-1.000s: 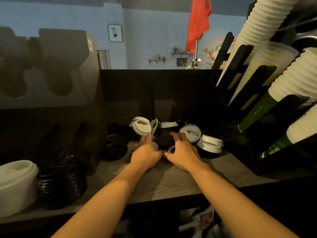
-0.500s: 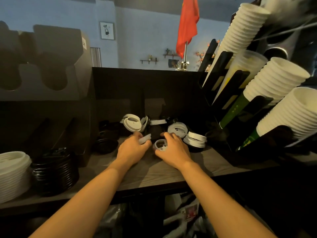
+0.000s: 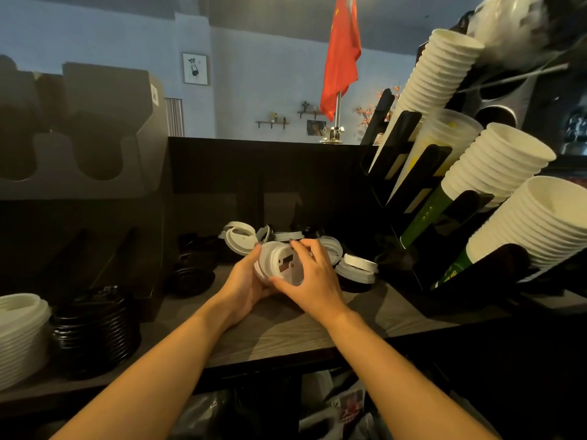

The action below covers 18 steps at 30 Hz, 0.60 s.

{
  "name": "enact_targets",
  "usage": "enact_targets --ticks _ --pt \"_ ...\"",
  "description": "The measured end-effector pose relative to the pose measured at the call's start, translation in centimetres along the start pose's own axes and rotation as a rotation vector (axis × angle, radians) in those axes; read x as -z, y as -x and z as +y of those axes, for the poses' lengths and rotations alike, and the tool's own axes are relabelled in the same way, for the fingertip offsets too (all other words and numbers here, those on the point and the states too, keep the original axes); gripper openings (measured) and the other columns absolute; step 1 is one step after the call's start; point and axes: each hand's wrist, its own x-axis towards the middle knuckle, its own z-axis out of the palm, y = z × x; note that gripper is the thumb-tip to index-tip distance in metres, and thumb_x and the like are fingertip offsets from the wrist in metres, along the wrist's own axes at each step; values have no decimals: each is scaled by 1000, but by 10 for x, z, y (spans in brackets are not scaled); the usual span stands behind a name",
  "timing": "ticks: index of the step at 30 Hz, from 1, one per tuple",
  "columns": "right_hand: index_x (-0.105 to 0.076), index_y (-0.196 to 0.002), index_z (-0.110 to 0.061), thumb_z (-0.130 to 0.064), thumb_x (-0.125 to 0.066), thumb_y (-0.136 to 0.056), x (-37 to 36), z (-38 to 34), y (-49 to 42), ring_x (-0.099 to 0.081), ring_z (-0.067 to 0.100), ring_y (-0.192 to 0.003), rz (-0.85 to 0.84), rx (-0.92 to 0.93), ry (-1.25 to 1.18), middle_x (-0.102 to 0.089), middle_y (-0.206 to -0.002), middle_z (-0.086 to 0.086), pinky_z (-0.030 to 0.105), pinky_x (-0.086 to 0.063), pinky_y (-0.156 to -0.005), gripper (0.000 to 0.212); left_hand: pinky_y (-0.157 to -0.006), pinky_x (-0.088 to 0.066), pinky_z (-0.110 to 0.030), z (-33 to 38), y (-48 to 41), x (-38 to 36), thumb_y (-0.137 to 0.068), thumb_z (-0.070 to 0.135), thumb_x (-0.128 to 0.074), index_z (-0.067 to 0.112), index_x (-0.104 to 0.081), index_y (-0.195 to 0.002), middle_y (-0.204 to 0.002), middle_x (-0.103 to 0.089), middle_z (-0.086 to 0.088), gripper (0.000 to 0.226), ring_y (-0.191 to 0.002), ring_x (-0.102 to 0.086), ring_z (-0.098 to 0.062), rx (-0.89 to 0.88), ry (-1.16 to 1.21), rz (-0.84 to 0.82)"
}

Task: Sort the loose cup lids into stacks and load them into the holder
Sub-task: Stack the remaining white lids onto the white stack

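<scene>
A few white cup lids (image 3: 279, 263) are pressed together on edge between my two hands, just above the wooden counter (image 3: 286, 331). My left hand (image 3: 246, 281) cups them from the left and below; my right hand (image 3: 313, 274) closes over them from the right. Behind my hands lies a loose pile of white lids (image 3: 239, 238) and black lids (image 3: 193, 274). A small stack of white lids (image 3: 357, 268) rests to the right. The grey lid holder (image 3: 79, 134) with rounded slots stands at the back left.
At the left front edge stand a tall stack of white lids (image 3: 19, 338) and a stack of black lids (image 3: 92, 328). A black rack with slanted stacks of white paper cups (image 3: 495, 173) fills the right side. A dark back wall closes off the counter.
My hands have lifted off the counter and come together, bringing the white lids they picked up into one bunch held between them. The view has tilted slightly upward.
</scene>
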Motion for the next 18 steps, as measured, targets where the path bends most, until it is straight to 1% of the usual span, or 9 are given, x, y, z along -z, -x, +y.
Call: enact_targets --ticks 2,5,7,9,10,12,15,17,18 --pt "-47 -141 -13 -56 -77 -77 -1 2 -1 -39 14 -127 24 0 -4 -40 -137 0 23 -38 -101 83 -101 -52 -47 1 -1 1 -109 44 -27 18 -64 -127 -120 -74 -12 49 -114 -68 -29 -10 17 -7" --pt "-42 -136 -16 -60 -78 -73 0 2 0 -42 15 -124 2 -63 -45 -42 -136 0 27 -44 -97 85 -93 -52 -39 1 -3 6 -108 28 -34 13 -63 -130 -122 -73 -11 39 -115 -67 -27 -16 13 30" --pt "-36 -137 -21 -66 -75 -73 2 1 0 -45 14 -122 -52 -137 -58 -45 -135 -2 26 -44 -91 87 -94 -51 -39 0 -6 10 -103 15 -38 11 -62 -131 -127 -70 -14 37 -121 -64 -30 -3 39 12" --pt "-34 -136 -24 -67 -73 -75 4 0 1 -46 13 -120 -50 -159 -69 -46 -134 -4 26 -45 -89 84 -98 -50 -42 0 -6 12 -98 8 -40 7 -60 -133 -131 -67 -19 40 -123 -62 -33 31 93 -6" --pt "-34 -136 -24 -65 -73 -76 5 0 0 -46 12 -119 -36 -155 -82 -45 -134 -4 26 -45 -89 83 -101 -49 -44 -1 -7 13 -96 7 -40 6 -59 -133 -132 -66 -20 43 -123 -62 -34 40 125 -12" --pt "-35 -135 -23 -61 -75 -76 5 1 1 -44 9 -115 -18 -133 -126 -41 -133 -5 24 -44 -89 80 -103 -48 -47 -1 -5 11 -93 15 -42 5 -59 -134 -132 -65 -21 46 -124 -62 -34 32 168 -35" --pt "-36 -137 -21 -55 -79 -76 3 1 2 -39 5 -114 -39 -89 -157 -34 -137 -5 20 -40 -90 82 -92 -52 -42 1 -1 4 -105 32 -39 9 -65 -129 -124 -71 -15 42 -110 -70 -26 -1 91 -32" --pt "-36 -139 -19 -52 -81 -75 2 1 1 -40 8 -121 -44 -75 -141 -32 -141 -3 17 -35 -91 84 -87 -54 -40 1 0 2 -108 28 -38 10 -65 -126 -122 -72 -16 37 -103 -72 -25 3 63 1" --pt "-36 -138 -19 -53 -81 -75 3 1 1 -40 9 -122 -33 -86 -139 -33 -140 -3 17 -35 -90 85 -86 -54 -40 0 -1 3 -108 22 -39 8 -63 -127 -124 -71 -17 34 -105 -71 -26 8 65 15"
